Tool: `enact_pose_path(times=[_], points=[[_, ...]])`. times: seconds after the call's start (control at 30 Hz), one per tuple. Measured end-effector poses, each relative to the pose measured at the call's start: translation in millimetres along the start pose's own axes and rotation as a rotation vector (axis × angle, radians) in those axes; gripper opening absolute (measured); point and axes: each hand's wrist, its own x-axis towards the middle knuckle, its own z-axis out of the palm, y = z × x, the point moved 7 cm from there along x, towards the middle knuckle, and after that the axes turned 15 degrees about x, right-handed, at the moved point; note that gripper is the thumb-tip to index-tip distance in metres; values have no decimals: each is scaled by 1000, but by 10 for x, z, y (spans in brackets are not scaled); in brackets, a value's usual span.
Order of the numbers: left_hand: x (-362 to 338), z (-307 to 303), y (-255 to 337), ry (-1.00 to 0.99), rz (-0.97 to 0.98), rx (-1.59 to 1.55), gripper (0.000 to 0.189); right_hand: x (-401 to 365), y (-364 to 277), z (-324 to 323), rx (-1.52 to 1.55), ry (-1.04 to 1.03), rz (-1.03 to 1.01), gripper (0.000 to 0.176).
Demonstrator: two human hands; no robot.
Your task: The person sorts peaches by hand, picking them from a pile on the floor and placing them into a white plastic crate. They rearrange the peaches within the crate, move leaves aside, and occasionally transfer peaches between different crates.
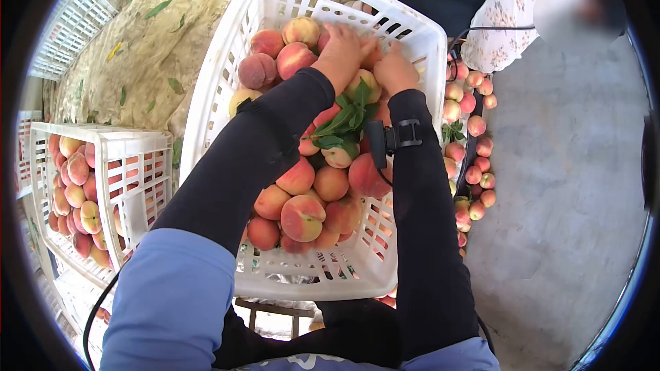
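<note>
In the head view, the large white crate (323, 290) is partly loaded: peaches (302, 218) are heaped inside, with bare slatted floor showing toward six o'clock. Both hands reach in near twelve, left hand (338, 55) and right hand (397, 70) touching fruit, fingertips hidden, so I can't tell whether either grips one. A leafy sprig (352, 118) lies mid-heap; loose peaches (476, 126) sit outside at three, a well-loaded side crate (137, 135) at nine
</note>
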Motion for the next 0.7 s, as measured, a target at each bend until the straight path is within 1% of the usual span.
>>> enact_pose_path(times=[0.03,0.07,0.1,0.13,0.17,0.2,0.23,0.27,0.3,0.37,0.4,0.43,0.5,0.53,0.6,0.63,0.7], points=[[15,31,49,2,32,54,68,-16,-23,-15,-31,38,-10,53],[43,66,90,6,66,111,68,31,26,62,-34,35,-11,53],[39,99,68,3,67,111,68,102,64,119,168,145,-144,49],[17,130,27,17,93,-87,66,81,7,83,372,256,-278,45],[5,147,-19,33,120,-284,65,58,23,165,376,256,-277,45],[42,215,-63,36,125,-278,65,-55,-15,208,320,326,-244,43],[71,294,-124,79,139,-458,62,-101,-27,257,267,389,-213,42],[30,389,-161,110,154,-644,60,-110,-69,251,244,446,-249,38],[2,441,-247,98,163,-642,60,-109,-55,291,252,440,-238,38],[3,393,-434,117,274,-822,58,-189,-256,199,147,602,-516,32],[-38,387,-490,130,212,-792,53,-222,-335,195,71,739,-588,28],[-74,256,-537,134,216,-786,53,-222,-376,166,75,746,-588,28],[-160,69,-652,36,206,-558,45,-149,-528,165,-86,677,-544,27],[-221,-12,-716,45,202,-547,45,-116,-576,147,-81,687,-552,27],[-395,-165,-779,88,260,-428,37,-46,-625,149,-171,688,-547,29],[-508,-181,-801,94,256,-423,37,-12,-590,157,-170,694,-552,29],[-796,-227,-882,222,216,-364,32,72,-518,162,-72,632,-608,33]])
